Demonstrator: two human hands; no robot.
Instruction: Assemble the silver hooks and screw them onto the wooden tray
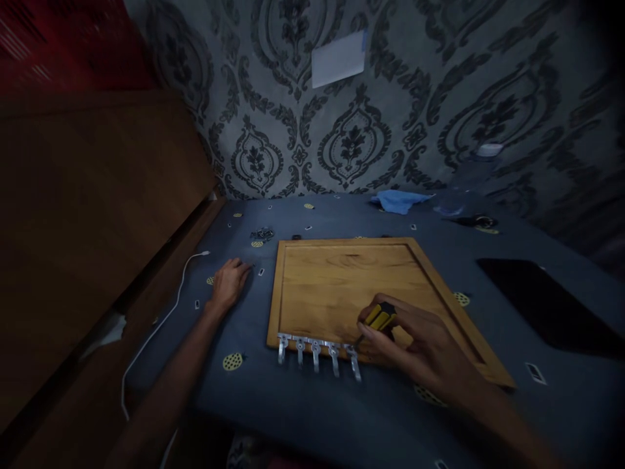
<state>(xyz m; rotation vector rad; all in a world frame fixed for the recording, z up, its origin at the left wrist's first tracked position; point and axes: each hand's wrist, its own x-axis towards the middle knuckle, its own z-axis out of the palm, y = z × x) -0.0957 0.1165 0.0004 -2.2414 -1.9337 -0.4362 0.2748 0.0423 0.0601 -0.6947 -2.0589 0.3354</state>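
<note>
A framed wooden board (342, 280) lies on the blue cloth. Along its near edge sits a row of several metal hooks (316, 355), hanging over the side. My right hand (420, 339) grips a yellow and black screwdriver (381, 316), tilted, its shaft pointing down at the rightmost hook (353, 361). Left of the board, my left hand (229, 283) rests on the cloth, fingers pinched together. Something tiny and dark shows at those fingertips, too small to name. Beyond them is a small heap of metal pieces (262, 234).
A white cable (181, 286) runs down the left beside a wooden cabinet (97, 208). Right of the board lies a flat black object (541, 303). Toward the patterned wall are a blue cloth (399, 201), a clear bottle (469, 182) and a dark item (481, 221).
</note>
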